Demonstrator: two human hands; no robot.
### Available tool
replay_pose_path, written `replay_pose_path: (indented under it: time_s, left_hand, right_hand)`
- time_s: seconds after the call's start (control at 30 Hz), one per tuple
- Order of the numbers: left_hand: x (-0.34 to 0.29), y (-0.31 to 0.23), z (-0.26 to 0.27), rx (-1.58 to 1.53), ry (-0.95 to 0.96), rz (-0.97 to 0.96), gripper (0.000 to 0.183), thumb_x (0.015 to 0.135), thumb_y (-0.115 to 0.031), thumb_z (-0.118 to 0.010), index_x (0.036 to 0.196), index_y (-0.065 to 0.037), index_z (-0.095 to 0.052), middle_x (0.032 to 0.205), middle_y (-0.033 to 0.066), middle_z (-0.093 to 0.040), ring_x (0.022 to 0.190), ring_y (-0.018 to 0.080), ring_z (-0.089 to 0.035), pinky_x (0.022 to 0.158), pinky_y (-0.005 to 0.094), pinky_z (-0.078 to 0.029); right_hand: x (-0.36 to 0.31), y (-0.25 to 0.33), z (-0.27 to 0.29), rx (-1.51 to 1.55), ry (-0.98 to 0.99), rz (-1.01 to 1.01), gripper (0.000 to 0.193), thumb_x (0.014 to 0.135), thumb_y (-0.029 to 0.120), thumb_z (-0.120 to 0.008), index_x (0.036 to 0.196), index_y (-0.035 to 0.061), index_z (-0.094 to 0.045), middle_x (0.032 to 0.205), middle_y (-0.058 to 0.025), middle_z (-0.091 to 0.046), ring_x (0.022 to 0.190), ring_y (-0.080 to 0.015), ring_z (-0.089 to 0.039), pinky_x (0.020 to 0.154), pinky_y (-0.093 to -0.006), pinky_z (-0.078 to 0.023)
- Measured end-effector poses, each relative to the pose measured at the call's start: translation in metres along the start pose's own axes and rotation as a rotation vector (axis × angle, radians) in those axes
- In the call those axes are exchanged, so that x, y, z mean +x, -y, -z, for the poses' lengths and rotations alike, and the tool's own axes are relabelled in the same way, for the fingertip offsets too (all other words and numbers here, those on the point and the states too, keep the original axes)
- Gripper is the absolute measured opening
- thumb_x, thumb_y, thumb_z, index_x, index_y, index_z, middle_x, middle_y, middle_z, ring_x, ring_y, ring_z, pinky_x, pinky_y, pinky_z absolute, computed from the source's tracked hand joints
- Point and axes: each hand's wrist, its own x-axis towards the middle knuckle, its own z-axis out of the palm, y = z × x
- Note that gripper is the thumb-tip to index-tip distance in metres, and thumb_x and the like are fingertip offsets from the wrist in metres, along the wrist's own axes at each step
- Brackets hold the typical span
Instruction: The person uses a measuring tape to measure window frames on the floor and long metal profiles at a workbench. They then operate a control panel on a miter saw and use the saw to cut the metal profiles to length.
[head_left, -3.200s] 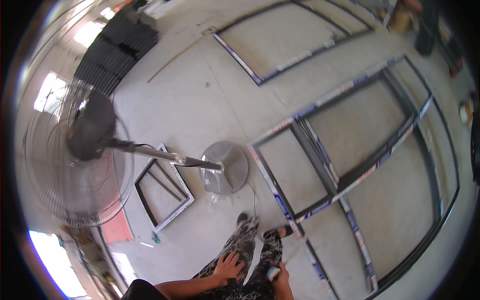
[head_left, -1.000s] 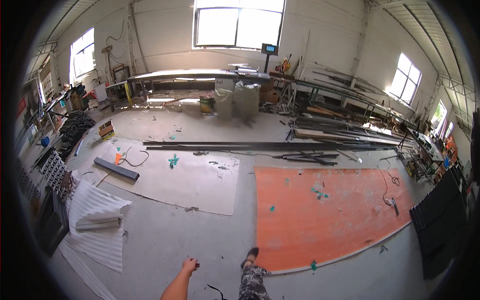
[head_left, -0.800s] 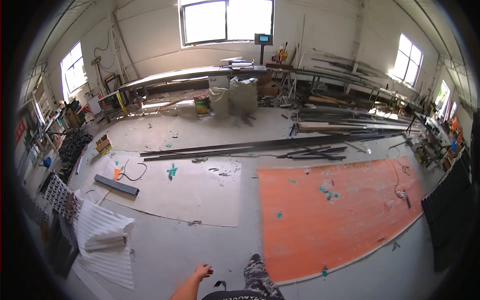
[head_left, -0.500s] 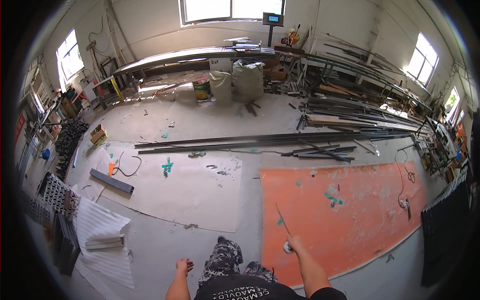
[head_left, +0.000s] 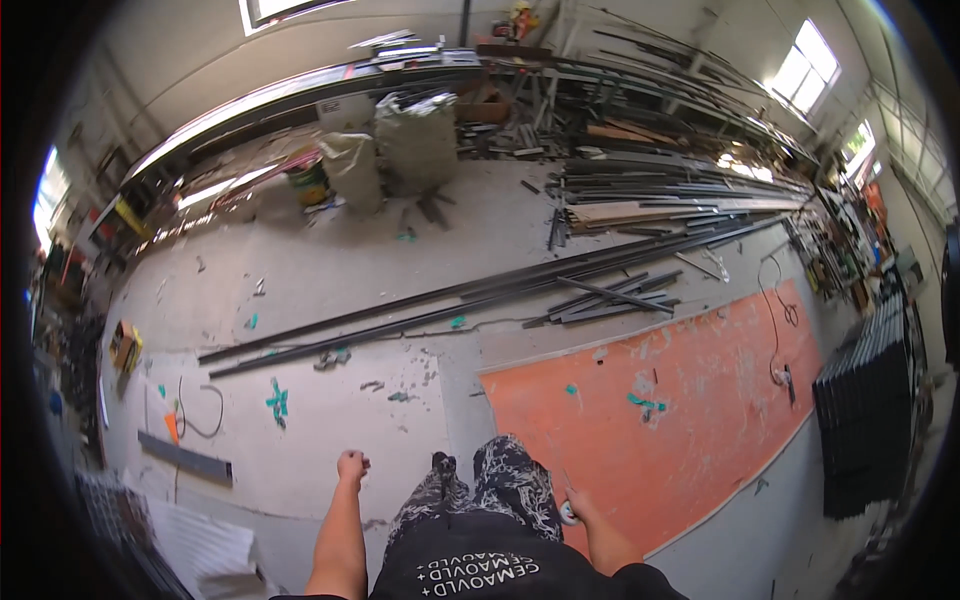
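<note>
Both bare hands are apart, arms lowered: the left hand (head_left: 353, 466) is loosely curled to the left of the legs, anything inside it impossible to tell, while the right hand (head_left: 583, 505) grasps a white round object (head_left: 568, 514) beside the right thigh. Around them spreads a workshop floor, and the whole view has swung and tipped since half a second ago: the large orange sheet (head_left: 700, 430) now slants up to the right, the pale sheet (head_left: 320, 455) lies to the left, and the stack of dark panels (head_left: 865, 400) stands at the far right. The long dark bars (head_left: 300, 333) ahead now run diagonally. More of the dark shirt (head_left: 470, 575) and patterned trousers (head_left: 515, 475) shows, and the left hand sits farther forward in the picture. I judge that the person is walking and carrying the white object, with neither hand at work on anything on the floor. As for what is hidden, the window (head_left: 270, 12) over the workbench (head_left: 270, 108) is mostly cut off and its small screen is out of frame; the left rim is blurred and dark. Only one dark shoe (head_left: 443, 461) can be made out. Fingers cover much of the white object, so its kind is uncertain, and the thin strip that rose from it is now barely traceable against the orange
</note>
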Motion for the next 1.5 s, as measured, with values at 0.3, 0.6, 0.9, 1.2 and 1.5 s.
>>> replay_pose_path:
  time_s: [0.3,0.6,0.9,1.2,1.5]
  left_hand:
    - [0.159,-0.314,-0.148,-0.126,0.227,-0.3,0.017,0.087,-0.02,-0.048,0.097,-0.007,-0.054,0.076,0.0047,-0.06,0.069,0.0155,-0.061,0.055,0.0263,-0.047]
    - [0.21,-0.406,-0.217,0.278,0.266,0.344,0.018,0.086,-0.018,-0.048,0.1,-0.007,-0.052,0.083,0.0119,-0.062,0.076,0.0274,-0.062,0.063,0.0415,-0.05]
    - [0.353,-0.606,-0.332,0.006,0.088,0.208,0.016,0.084,-0.016,-0.048,0.096,-0.006,-0.051,0.078,0.0092,-0.062,0.072,0.024,-0.063,0.061,0.037,-0.05]
    - [0.543,-0.896,-0.498,0.542,0.267,0.018,0.022,0.079,-0.018,-0.049,0.088,-0.004,-0.062,0.071,0.0105,-0.064,0.06,0.0203,-0.063,0.053,0.0316,-0.049]
    - [0.623,-1.2,-0.661,0.293,0.252,-0.408,0.022,0.079,-0.018,-0.048,0.089,-0.003,-0.061,0.074,0.0078,-0.064,0.065,0.0168,-0.063,0.061,0.0295,-0.049]
  right_hand:
    - [0.102,0.048,0.041,-0.231,0.072,-0.392,0.04,0.088,0.034,-0.044,0.095,-0.0023,-0.061,0.092,-0.025,-0.06,0.086,-0.0361,-0.059,0.071,-0.0449,-0.044]
    - [0.406,0.502,0.235,-0.123,-0.049,-0.025,0.048,0.087,0.043,-0.043,0.103,0.0018,-0.061,0.108,-0.026,-0.056,0.103,-0.0391,-0.053,0.088,-0.0453,-0.041]
    - [0.607,0.853,0.326,0.314,-0.046,0.468,0.044,0.087,0.041,-0.046,0.079,0.0034,-0.067,0.072,-0.0144,-0.064,0.07,-0.0242,-0.061,0.066,-0.0353,-0.045]
    - [0.693,0.742,0.321,-0.148,0.003,-0.224,0.06,0.089,0.05,-0.036,0.095,-0.0043,-0.061,0.096,-0.0283,-0.058,0.096,-0.0417,-0.055,0.077,-0.0469,-0.043]
    - [0.791,0.822,0.382,0.29,0.073,-0.512,0.055,0.088,0.047,-0.041,0.096,-0.0047,-0.059,0.092,-0.0216,-0.06,0.087,-0.0337,-0.056,0.073,-0.0441,-0.045]
